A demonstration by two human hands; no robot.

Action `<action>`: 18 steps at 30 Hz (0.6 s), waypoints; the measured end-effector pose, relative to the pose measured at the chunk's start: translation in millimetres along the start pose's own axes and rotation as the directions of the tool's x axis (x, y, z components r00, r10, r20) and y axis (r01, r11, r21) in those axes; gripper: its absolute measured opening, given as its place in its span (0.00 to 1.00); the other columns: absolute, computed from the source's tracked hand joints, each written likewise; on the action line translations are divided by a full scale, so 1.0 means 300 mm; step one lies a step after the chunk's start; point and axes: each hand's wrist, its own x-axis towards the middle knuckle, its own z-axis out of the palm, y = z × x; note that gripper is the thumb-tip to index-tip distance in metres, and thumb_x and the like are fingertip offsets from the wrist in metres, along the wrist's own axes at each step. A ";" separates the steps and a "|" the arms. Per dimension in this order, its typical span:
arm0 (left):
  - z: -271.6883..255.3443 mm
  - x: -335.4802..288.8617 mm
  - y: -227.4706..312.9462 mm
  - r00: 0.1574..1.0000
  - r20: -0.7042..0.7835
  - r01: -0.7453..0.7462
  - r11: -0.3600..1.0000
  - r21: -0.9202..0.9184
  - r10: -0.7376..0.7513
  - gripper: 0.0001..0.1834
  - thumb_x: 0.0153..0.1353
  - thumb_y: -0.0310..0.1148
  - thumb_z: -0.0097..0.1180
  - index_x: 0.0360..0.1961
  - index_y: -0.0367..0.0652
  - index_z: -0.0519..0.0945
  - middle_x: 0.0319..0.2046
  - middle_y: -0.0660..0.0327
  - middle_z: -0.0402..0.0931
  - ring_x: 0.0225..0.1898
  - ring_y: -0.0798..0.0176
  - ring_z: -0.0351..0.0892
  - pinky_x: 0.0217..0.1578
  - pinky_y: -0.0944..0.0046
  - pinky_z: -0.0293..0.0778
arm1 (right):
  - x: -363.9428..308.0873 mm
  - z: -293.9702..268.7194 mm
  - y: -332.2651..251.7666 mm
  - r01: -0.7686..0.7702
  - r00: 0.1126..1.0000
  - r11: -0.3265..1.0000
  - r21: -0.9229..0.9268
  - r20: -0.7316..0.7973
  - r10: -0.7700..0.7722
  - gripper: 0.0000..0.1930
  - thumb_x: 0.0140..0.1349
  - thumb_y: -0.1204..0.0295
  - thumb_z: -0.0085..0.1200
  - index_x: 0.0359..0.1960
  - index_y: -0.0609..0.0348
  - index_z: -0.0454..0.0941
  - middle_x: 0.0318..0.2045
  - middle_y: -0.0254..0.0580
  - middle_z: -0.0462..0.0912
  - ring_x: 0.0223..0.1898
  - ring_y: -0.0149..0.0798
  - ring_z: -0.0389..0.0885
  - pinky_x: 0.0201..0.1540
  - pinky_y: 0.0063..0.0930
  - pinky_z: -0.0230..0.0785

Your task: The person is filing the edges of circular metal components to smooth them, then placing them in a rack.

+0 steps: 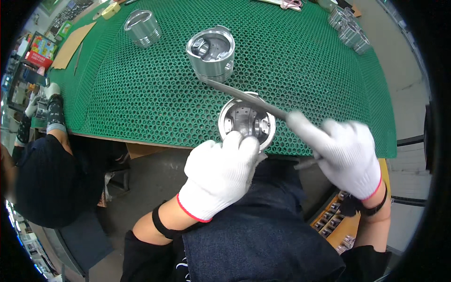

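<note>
My left hand, in a white knit glove with a red cuff edge, grips the near rim of a silver metal piston at the table's front edge. The piston's hollow side faces up, showing the pin bosses inside. In my right hand, gloved the same way, is a long grey metal file. Its blade slants up and left across the piston's far rim; whether it touches the rim I cannot tell. The fingers of my right hand are slightly blurred. Just beyond stands another piston, hollow side up, near the file's tip.
A green honeycomb mat covers the table. Another piston stands far left, and several pistons cluster far right. Cardboard and tape lie at the back left. A co-worker sits at left. A box of parts is below right.
</note>
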 end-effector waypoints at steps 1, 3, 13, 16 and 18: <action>0.005 0.002 0.008 1.000 -0.006 -0.004 1.000 -0.003 0.004 0.14 0.51 0.38 0.67 0.35 0.47 0.76 0.26 0.60 0.72 0.19 0.56 0.74 0.21 0.58 0.69 | 0.038 -0.009 -0.006 0.018 1.000 0.996 -0.091 -0.014 -0.020 0.29 0.50 0.77 0.58 0.57 0.45 0.77 0.17 0.34 0.70 0.18 0.38 0.74 0.23 0.34 0.66; 0.012 0.008 0.019 0.999 -0.006 -0.041 0.998 0.044 0.042 0.13 0.52 0.38 0.66 0.34 0.46 0.76 0.26 0.59 0.73 0.19 0.56 0.74 0.21 0.59 0.70 | 0.133 0.035 0.003 0.089 0.989 0.987 -0.134 -0.110 -0.104 0.27 0.53 0.75 0.57 0.57 0.39 0.77 0.17 0.34 0.71 0.17 0.38 0.74 0.22 0.31 0.67; 0.021 -0.007 -0.027 0.997 -0.059 -0.040 0.999 0.011 0.040 0.15 0.51 0.40 0.67 0.36 0.47 0.78 0.26 0.60 0.74 0.19 0.56 0.75 0.21 0.60 0.71 | 0.116 0.140 0.141 -0.019 0.969 0.945 0.326 -0.226 0.097 0.31 0.54 0.81 0.59 0.62 0.47 0.75 0.25 0.47 0.78 0.25 0.42 0.79 0.30 0.34 0.72; -0.004 0.000 -0.059 0.997 -0.032 -0.068 0.997 -0.048 0.066 0.16 0.49 0.37 0.70 0.37 0.47 0.79 0.28 0.61 0.76 0.22 0.55 0.77 0.23 0.60 0.73 | -0.004 0.260 0.255 -0.237 0.916 0.931 0.277 -0.256 0.309 0.33 0.55 0.76 0.61 0.64 0.37 0.71 0.28 0.45 0.82 0.29 0.46 0.83 0.34 0.38 0.77; -0.027 0.002 -0.144 0.990 -0.055 -0.139 0.947 -0.291 0.128 0.17 0.46 0.30 0.71 0.39 0.45 0.79 0.30 0.59 0.78 0.27 0.55 0.80 0.29 0.62 0.76 | -0.071 0.318 0.330 -0.447 0.869 0.880 0.163 -0.155 0.470 0.32 0.56 0.73 0.61 0.65 0.36 0.70 0.33 0.45 0.81 0.34 0.47 0.84 0.36 0.40 0.77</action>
